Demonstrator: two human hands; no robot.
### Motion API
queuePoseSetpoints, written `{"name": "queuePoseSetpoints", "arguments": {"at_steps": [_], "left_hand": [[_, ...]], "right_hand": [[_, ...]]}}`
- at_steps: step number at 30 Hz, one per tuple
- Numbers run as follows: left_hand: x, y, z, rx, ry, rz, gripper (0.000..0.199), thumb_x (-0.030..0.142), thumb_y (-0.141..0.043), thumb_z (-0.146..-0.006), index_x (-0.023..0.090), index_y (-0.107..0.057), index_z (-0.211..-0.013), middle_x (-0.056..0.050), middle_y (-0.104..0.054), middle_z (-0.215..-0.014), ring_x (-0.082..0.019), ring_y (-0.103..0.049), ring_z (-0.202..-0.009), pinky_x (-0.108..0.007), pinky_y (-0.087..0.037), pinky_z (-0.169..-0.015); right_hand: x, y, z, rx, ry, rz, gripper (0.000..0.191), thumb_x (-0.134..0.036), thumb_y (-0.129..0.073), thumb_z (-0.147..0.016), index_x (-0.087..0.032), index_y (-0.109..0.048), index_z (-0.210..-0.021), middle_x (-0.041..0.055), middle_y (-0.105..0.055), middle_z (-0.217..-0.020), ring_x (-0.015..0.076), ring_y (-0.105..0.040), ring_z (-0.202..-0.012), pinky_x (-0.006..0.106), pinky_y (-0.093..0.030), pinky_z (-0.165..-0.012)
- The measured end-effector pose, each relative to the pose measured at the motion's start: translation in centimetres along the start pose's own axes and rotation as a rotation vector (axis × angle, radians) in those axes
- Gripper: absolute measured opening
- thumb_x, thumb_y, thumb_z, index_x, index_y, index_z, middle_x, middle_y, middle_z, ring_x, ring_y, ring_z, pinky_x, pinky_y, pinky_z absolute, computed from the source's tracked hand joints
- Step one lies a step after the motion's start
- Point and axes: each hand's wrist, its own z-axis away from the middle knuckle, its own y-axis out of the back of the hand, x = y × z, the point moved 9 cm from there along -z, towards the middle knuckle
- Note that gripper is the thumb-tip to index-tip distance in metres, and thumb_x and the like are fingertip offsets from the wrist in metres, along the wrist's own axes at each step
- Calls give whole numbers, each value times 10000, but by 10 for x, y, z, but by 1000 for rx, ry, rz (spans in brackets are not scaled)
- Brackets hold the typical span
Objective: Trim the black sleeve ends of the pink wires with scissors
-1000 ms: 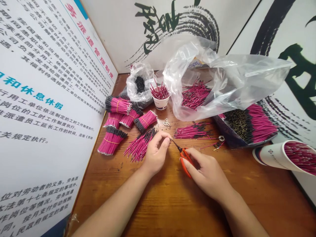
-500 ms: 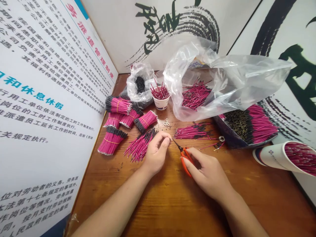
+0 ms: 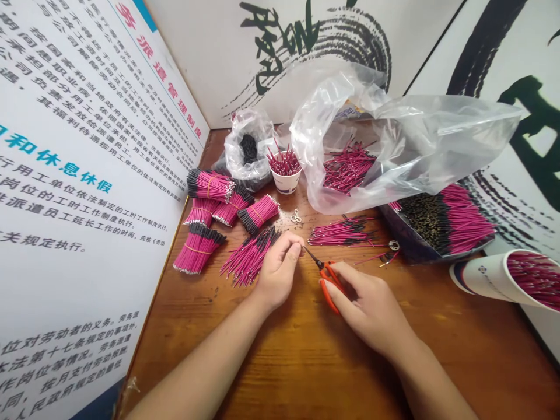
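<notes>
Glossy brown wooden tabletop [image 3: 301,367] before me, white printed-text panel [image 3: 56,280] left, white back wall [image 3: 199,46] with black brush lettering [image 3: 310,35].

A bench [image 3: 301,373] fills the foreground. Near its middle is the left hand [image 3: 280,271]; to the right of that, the right hand [image 3: 371,306] holds scissors [image 3: 330,286], tips beside the left fingertips. Left of the left hand lies a loose pile of wires [image 3: 245,259]. Further left, tied bundles [image 3: 196,252] sit near a side panel [image 3: 87,286]. Behind the bundles is a bag [image 3: 236,154]; just right of it stands a cup [image 3: 286,185] holding wires. Right of the cup, a second bag [image 3: 315,195] contains more, with a row of wires [image 3: 336,233] before it. Further right comes a tray [image 3: 413,249] of stacked wires [image 3: 470,221], and in front of that, a second cup [image 3: 481,275], also filled.
</notes>
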Motion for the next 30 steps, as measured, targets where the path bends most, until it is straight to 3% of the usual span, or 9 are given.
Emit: {"name": "queuePoseSetpoints", "arguments": {"at_steps": [11, 30], "left_hand": [[0, -1, 0, -8, -19, -25, 378, 495, -398, -991, 198, -472, -769, -11, -460, -762, -162, -431, -742, -278, -391, -742], [1, -3, 1, -39, -28, 23, 308, 399, -406, -1010, 190, -478, -795, 6, -435, -762, -145, -413, -736, -256, -367, -728]], "right_hand": [[0, 5, 1, 6, -3, 19, 251, -400, -431, -981, -213, -580, -905, 0, -650, -672, 154, -577, -546, 252, -368, -546], [1, -2, 2, -69, -9, -20, 274, -405, -415, -992, -208, -570, -883, -5, -630, -695, 157, -581, -596, 262, -347, -578]]}}
